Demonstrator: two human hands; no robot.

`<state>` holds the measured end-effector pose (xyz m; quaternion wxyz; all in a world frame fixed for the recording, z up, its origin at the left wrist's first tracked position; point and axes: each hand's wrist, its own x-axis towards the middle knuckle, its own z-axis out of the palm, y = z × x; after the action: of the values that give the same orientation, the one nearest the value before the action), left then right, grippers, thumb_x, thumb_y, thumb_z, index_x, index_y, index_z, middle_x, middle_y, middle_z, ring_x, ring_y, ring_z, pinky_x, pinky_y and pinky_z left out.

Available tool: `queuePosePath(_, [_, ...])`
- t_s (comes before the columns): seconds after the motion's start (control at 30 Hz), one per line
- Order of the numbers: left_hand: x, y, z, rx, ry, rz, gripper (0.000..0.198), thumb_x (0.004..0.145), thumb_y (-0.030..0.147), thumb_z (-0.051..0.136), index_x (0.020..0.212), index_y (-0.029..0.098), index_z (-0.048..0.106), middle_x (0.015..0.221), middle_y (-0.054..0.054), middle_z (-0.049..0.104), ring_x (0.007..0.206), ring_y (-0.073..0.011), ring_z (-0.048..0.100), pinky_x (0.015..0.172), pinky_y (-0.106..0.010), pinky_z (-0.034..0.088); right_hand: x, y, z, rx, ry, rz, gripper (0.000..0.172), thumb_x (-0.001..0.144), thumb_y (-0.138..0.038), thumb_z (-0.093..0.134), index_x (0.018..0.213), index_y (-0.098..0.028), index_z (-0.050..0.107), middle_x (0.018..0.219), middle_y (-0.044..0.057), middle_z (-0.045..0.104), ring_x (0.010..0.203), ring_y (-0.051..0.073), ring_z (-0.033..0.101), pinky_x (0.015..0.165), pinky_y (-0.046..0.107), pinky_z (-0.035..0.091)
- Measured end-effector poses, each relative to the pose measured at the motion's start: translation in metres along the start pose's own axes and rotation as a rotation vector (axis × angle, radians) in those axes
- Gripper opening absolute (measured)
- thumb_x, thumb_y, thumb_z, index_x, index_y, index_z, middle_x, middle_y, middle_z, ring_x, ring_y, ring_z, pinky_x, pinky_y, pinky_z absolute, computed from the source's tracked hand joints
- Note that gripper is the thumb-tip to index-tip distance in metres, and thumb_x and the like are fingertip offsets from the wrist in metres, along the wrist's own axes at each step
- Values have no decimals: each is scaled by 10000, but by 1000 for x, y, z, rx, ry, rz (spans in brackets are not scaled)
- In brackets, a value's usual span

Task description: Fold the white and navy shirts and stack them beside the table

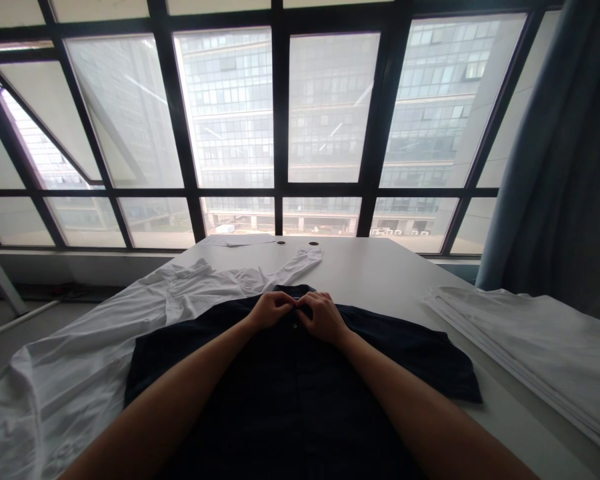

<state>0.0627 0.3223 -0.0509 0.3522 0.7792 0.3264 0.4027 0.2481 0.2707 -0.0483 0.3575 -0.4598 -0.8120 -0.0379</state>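
A dark navy short-sleeved shirt [300, 393] lies spread on the white table, its collar [294, 290] pointing away from me. At the neck of it my left hand [273, 310] pinches the front edge just below the collar. My right hand [324, 316] is bent in a pinch on the same spot, fingertips almost touching the left ones. A small pale button [295, 326] shows on the placket just below my fingers. What lies exactly between the fingertips is hidden.
A rumpled white garment [95, 347] covers the table's left side, partly beside the navy shirt. Folded white cloth [535, 340] is stacked at the right. The white table [360, 267] has two dark round holes at its far end, before large windows. A grey-blue curtain [535, 160] hangs at right.
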Motion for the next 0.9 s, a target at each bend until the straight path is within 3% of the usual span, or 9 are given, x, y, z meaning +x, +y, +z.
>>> queuePosePath(0.37, [3, -2, 0, -163, 8, -167, 308, 660, 370, 775, 844, 132, 714, 703, -21, 698, 623, -142, 619, 619, -263, 487, 0, -5, -4, -103, -35, -49, 137, 859, -208, 624, 974, -208, 698, 932, 51, 695, 913, 214, 607, 909, 384, 367])
queuePosePath(0.67, [-2, 5, 0, -79, -25, -56, 366, 657, 457, 778, 836, 140, 743, 802, -62, 741, 749, -202, 670, 705, -307, 517, 0, 0, 0, -39, -5, 31, 127, 849, -202, 635, 947, -220, 713, 926, 37, 696, 894, 193, 623, 911, 371, 376])
queuePosePath(0.9, [-2, 5, 2, 58, 28, -46, 332, 709, 450, 716, 788, 131, 763, 718, -57, 724, 653, -175, 629, 600, -269, 471, 1, 0, 1, 39, -17, 77, 130, 850, -173, 603, 926, -204, 704, 939, 41, 697, 916, 193, 625, 916, 362, 388])
